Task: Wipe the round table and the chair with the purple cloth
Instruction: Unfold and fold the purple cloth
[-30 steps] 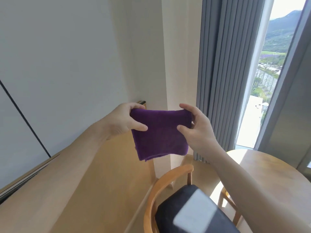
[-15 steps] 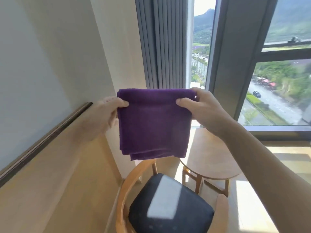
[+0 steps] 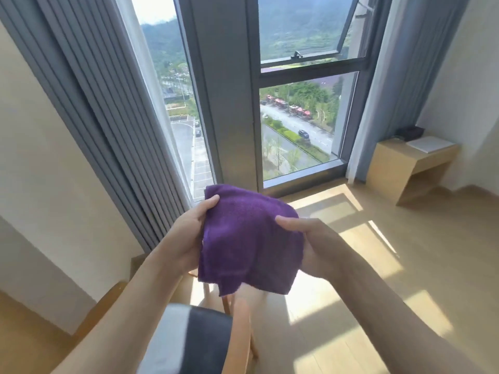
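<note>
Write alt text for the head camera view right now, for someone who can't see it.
Two hands hold a folded purple cloth up in front of a tall window: the left hand grips its left edge, the right hand its right. Below, a wooden chair with a dark seat cushion; grey curtains hang left.

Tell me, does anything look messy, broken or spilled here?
Nothing stands out. Both hands, left and right, hold the folded cloth up in the air over the chair. No spill or damage shows on the floor.

Both arms reach forward, left hand (image 3: 189, 233) and right hand (image 3: 310, 244) gripping.
</note>
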The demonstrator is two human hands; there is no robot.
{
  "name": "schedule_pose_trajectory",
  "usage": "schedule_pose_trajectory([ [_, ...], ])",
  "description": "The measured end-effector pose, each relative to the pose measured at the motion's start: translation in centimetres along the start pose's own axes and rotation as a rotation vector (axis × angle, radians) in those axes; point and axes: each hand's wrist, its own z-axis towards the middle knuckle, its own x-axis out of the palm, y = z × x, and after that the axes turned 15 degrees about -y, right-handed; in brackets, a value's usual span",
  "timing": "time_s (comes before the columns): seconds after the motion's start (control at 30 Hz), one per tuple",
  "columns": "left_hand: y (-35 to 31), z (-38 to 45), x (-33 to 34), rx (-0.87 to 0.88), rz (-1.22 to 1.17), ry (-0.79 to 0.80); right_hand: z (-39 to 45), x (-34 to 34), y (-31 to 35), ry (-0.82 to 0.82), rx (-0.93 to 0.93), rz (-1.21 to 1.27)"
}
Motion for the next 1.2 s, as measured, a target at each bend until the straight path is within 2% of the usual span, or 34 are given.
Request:
schedule_pose_trajectory([
  [0.1, 2.5, 2.3, 6.9, -0.053, 0.016, 0.089, 0.0, -7.1, 2.1, -0.033, -0.077, -0.012],
  [0.2, 4.8, 4.7, 13.5, -0.160, -0.018, 0.259, -0.8, -13.6, 6.0, -0.161, -0.169, -0.071],
  [0.4, 11.9, 8.8, 27.3, -0.244, 0.112, 0.556, -1.0, -26.2, 11.8, -0.575, -0.224, -0.043],
  [0.47, 14.2, 11.1, 31.6, -0.251, 0.161, 0.548, -0.2, -30.0, 13.3, -0.688, -0.229, -0.043],
  [0.63, 17.1, 16.8, 41.5, -0.309, 0.307, 0.593, 1.7, -38.1, 16.4, -0.787, -0.205, 0.010],
  [0.77, 18.1, 21.8, 51.6, -0.351, 0.363, 0.699, 3.6, -44.9, 21.3, -0.863, -0.231, 0.003],
  [1.03, 19.9, 31.1, 71.4, -0.423, 0.485, 0.813, 8.3, -58.3, 31.5, -1.094, -0.246, 0.044],
  [1.2, 23.6, 34.5, 83.3, -0.455, 0.540, 0.849, 10.1, -68.6, 36.7, -1.094, -0.269, 0.114],
])
